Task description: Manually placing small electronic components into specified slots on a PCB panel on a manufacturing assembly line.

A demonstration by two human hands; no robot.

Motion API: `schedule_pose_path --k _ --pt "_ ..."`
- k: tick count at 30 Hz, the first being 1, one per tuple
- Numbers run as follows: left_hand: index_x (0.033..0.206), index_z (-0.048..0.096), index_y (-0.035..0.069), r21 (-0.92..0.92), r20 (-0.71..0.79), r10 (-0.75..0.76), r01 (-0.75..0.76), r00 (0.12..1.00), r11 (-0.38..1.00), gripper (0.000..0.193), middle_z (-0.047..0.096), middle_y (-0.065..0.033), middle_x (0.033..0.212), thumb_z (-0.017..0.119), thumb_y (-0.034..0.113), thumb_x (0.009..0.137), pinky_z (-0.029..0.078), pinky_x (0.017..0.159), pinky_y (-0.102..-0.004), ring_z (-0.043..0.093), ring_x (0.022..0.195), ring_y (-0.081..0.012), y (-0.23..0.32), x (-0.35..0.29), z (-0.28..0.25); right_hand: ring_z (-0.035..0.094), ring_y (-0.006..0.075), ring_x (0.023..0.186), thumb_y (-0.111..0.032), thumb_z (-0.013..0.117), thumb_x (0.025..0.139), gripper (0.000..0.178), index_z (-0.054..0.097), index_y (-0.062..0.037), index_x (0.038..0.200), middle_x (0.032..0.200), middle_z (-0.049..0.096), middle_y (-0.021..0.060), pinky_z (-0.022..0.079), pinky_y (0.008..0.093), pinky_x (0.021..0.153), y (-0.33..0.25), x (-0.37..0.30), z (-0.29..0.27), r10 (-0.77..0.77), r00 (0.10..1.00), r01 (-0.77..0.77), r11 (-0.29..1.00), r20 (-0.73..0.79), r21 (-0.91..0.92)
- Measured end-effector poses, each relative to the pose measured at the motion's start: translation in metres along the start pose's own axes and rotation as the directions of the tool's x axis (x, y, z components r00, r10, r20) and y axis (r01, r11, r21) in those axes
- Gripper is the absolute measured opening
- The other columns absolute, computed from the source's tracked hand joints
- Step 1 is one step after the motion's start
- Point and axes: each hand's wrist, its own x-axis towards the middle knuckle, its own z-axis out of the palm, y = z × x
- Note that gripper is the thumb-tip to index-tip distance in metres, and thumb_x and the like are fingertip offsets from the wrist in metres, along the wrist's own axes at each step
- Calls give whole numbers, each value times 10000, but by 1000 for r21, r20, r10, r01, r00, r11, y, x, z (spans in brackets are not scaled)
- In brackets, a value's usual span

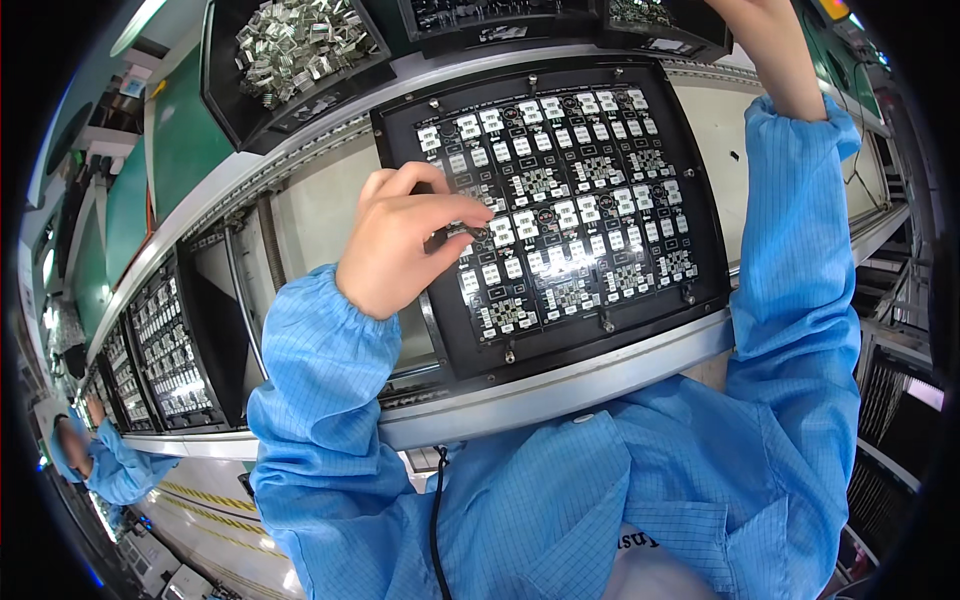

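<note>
My left hand [400,235] is over the left side of a black fixture frame [706,240] that holds a panel of black circuit boards [560,215]. Its thumb and index finger are drawn together at the panel's left edge, and something small and dark shows between them, too small to name. White rectangular parts sit in rows across the boards. My right arm stretches far forward on the right; of my right hand [765,45] only the back and wrist show, beside a black bin [690,38] of small metal parts. The right fingers are outside the picture.
A black bin with shiny metal pieces [305,50] stands at the far left, and another dark bin [480,22] in the middle. More board fixtures [170,345] line the conveyor rail [540,390] leftward. A person in blue [120,465] is at the far left.
</note>
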Motion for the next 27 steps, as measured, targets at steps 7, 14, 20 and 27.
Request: schedule_pose_path --k 7,14,20,27 --pt "843 688 135 201 -23 87 -81 996 976 198 649 39 738 706 57 662 368 821 -343 542 882 -170 13 4 2 592 84 743 5 563 844 111 593 -2 951 806 614 16 476 198 685 -29 4 -5 -84 910 -352 357 -405 -865" --pt "860 685 93 297 -17 254 -238 967 925 206 676 2 839 606 110 670 425 782 -339 572 928 -190 15 1 10 602 103 753 -54 568 837 156 622 6 971 805 644 47 476 222 698 -15 5 -64 25 890 -454 146 -456 -879" --pt "943 686 75 418 -21 272 -239 962 877 282 677 -20 922 613 113 674 439 786 -345 587 972 -205 25 -1 14 654 246 757 -41 564 778 218 662 3 968 869 679 166 504 335 705 4 -3 -87 391 821 -338 -255 -417 -906" --pt "1148 609 54 499 -132 188 -99 973 861 414 589 -137 1161 600 61 734 476 789 -362 583 1005 -280 30 5 8 648 290 677 -24 623 717 113 687 -13 810 722 653 167 507 343 641 -1 -3 -71 126 944 -240 -374 -306 -896"
